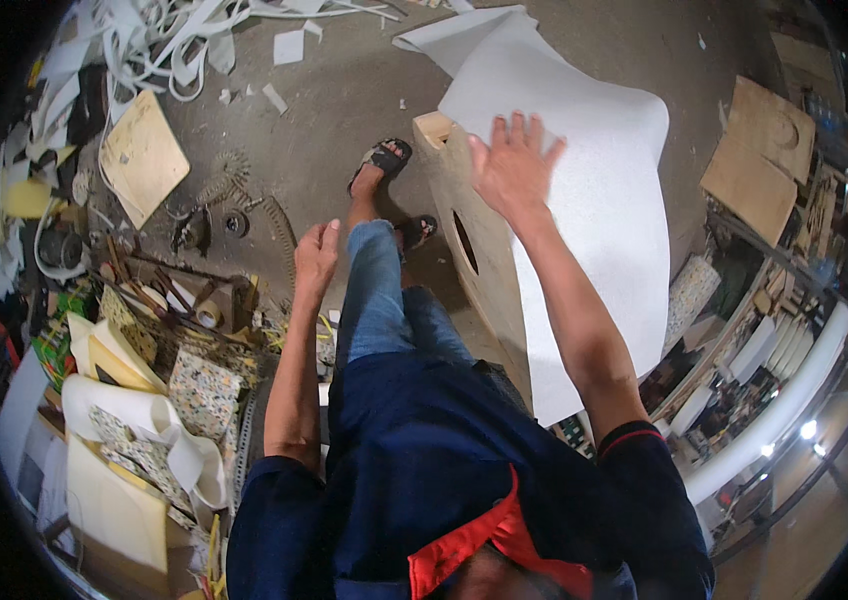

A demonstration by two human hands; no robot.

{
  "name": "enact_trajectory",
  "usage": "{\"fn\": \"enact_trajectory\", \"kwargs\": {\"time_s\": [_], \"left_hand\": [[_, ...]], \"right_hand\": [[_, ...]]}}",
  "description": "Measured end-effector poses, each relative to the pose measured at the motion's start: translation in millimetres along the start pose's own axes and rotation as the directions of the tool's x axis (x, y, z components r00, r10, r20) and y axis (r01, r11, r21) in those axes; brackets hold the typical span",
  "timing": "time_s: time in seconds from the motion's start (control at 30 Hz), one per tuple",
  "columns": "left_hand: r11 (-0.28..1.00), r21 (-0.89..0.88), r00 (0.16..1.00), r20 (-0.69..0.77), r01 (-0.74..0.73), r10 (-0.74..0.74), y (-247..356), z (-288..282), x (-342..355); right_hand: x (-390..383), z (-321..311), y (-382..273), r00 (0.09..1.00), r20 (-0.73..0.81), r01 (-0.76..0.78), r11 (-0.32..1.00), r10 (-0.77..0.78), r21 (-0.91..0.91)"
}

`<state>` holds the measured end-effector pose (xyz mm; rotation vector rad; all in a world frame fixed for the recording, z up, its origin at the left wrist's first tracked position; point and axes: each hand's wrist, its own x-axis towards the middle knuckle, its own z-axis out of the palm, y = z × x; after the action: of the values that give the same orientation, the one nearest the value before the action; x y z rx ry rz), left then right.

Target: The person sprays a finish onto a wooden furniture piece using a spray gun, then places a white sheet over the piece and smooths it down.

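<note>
My right hand (518,168) lies palm down with fingers spread on a large white sheet (599,230); it grips nothing. The sheet drapes over a wooden panel (444,185), whose bare side edge shows an oval slot and a notch near its far end. Beyond the panel's far end, the sheet's far corner folds over. My left hand (316,258) hangs apart from the sheet, left of my legs. Its fingers look loosely curled, and nothing shows in them.
White offcut strips (159,45) heap at the far left, near a square cream board (144,160). A coiled hose (279,235) lies on the floor. Foam pieces (119,500) and a tool box (209,300) stand at left. Plywood panels (764,150) and a cluttered shelf (744,350) are at right.
</note>
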<state>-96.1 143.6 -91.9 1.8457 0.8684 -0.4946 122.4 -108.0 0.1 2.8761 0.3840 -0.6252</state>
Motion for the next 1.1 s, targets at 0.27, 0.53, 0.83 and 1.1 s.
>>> {"fn": "enact_trajectory", "kwargs": {"time_s": [0.27,0.53,0.83,1.1], "left_hand": [[0.973,-0.086,0.976,0.022,-0.216,0.218,93.0,-4.6,38.2],[0.950,-0.160,0.957,0.063,-0.269,0.282,205.7,27.3,29.5],[0.289,0.346,0.420,0.405,-0.893,0.812,273.7,171.8,-55.1],[-0.082,0.582,0.363,0.605,-0.809,0.708,253.3,227.6,-71.5]], "right_hand": [[55.6,-20.0,-19.8,0.917,0.362,0.156,0.986,-0.168,0.063],[-160.4,35.1,52.9,0.958,-0.286,0.058,0.956,0.028,0.286],[-384.2,132.8,86.1,0.849,-0.025,-0.465,0.770,0.527,0.438],[-232.1,87.2,124.3,0.795,-0.102,-0.403,0.646,0.598,0.648]]}}
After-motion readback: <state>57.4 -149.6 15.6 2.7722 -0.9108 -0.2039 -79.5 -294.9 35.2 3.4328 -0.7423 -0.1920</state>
